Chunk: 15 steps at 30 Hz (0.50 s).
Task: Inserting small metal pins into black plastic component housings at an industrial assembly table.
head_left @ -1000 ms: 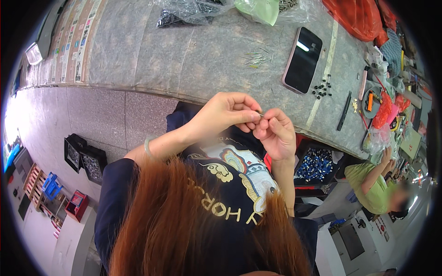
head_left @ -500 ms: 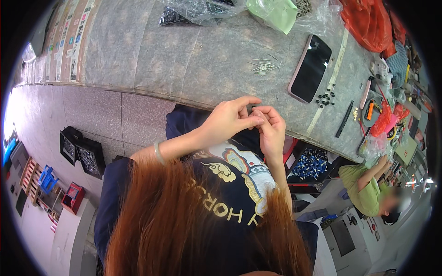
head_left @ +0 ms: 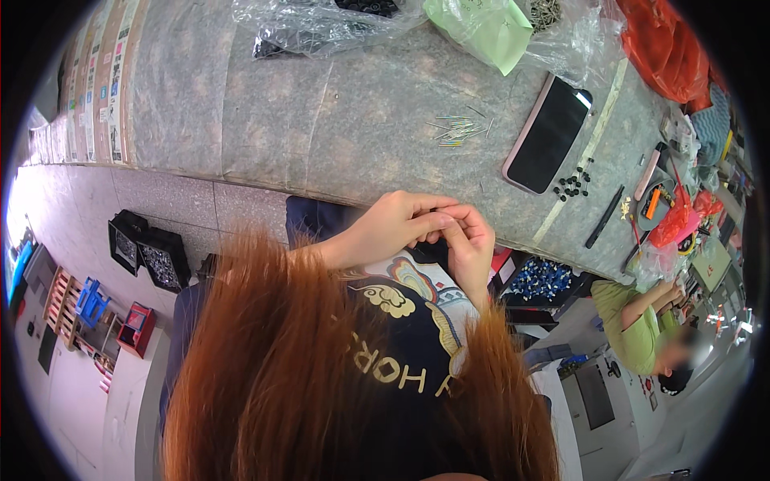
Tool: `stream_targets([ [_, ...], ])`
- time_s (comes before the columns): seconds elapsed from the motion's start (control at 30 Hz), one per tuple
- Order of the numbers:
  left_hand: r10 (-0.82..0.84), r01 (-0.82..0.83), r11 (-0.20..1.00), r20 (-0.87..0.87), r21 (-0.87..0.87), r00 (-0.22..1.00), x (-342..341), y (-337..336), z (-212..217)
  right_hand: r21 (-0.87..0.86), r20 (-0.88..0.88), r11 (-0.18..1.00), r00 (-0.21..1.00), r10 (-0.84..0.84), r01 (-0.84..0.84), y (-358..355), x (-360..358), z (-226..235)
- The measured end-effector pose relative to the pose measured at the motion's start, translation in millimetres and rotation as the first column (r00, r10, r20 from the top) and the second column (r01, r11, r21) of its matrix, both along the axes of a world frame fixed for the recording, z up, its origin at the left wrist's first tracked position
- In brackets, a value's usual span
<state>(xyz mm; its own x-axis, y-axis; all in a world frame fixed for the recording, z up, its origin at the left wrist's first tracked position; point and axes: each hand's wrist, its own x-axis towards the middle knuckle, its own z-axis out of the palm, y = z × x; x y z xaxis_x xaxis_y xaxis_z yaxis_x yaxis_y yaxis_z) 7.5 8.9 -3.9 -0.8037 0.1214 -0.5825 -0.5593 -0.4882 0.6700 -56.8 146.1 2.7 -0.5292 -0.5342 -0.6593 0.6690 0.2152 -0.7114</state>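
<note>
Below the near edge of the grey table (head_left: 321, 136), in the head view, we see our two hands meeting in front of the chest. Our left hand (head_left: 393, 228) curls its fingers toward our right hand (head_left: 469, 244), and the fingertips of both press together at one spot; whatever small piece they pinch is too small to make out. The hands hang just clear of the table edge, over the lap, with the dark printed shirt (head_left: 409, 337) directly beneath them and long reddish hair (head_left: 305, 377) filling the lower part of the picture.

On the table, a loose bunch of thin metal pins (head_left: 459, 130) lies well beyond the hands, with bare surface all around it. A dark phone (head_left: 548, 135) lies just right of the pins, and a small cluster of black beads (head_left: 571, 184) sits near its lower corner. Along the far edge lie a clear plastic bag (head_left: 321, 24), a pale green bag (head_left: 481, 28) and a red bag (head_left: 666, 48). Toward the right the table grows crowded with tools and wrappers. Another person in a green top (head_left: 634, 325) works at lower right, well apart from our hands. Black boxes (head_left: 148, 248) stand on the floor at left.
</note>
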Motion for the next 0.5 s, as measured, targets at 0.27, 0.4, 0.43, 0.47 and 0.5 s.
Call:
stream_targets([
  [0.27,-0.025,0.020,0.998,0.097,0.058,0.995,-1.9,-0.2,1.9,0.015,0.017,1.000,1.000,0.004,-0.004,0.6,-1.0,2.0],
  [0.4,-0.044,0.038,0.998,0.104,0.059,0.994,-3.3,-1.8,1.4,0.021,0.009,1.000,1.000,0.005,-0.006,0.5,-1.2,2.5],
  [0.43,-0.047,0.040,0.997,0.107,0.060,0.993,-3.5,-2.7,1.9,0.023,0.012,1.000,1.000,0.003,-0.003,-0.3,-1.4,3.4],
  [0.47,-0.047,0.040,0.997,0.102,0.062,0.994,-3.8,-3.9,2.7,0.030,0.005,1.000,1.000,0.010,-0.010,-1.6,-2.0,4.5],
  [0.5,-0.046,0.040,0.997,0.096,0.065,0.994,-4.1,-4.3,2.9,0.037,-0.004,0.999,1.000,0.017,-0.017,-1.6,-2.1,4.6],
])
